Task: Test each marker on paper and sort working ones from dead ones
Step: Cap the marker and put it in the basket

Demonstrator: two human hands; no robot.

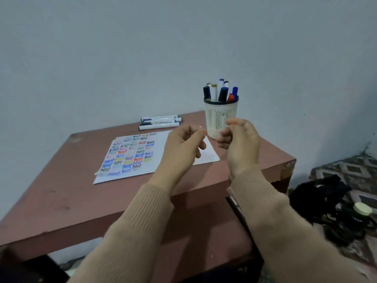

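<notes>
Here both hands hang above the counter (pixel 61 190) at the centre of the frame, apart from each other. The left hand (pixel 183 144) and right hand (pixel 240 144) each have their fingers curled, with nothing visible in either. Below them lies the paper (pixel 161 144), its left part covered in coloured test marks. Three markers (pixel 160 121) lie side by side just above the paper. To the right, a white slotted cup (pixel 221 117) holds more upright markers (pixel 221 90).
</notes>
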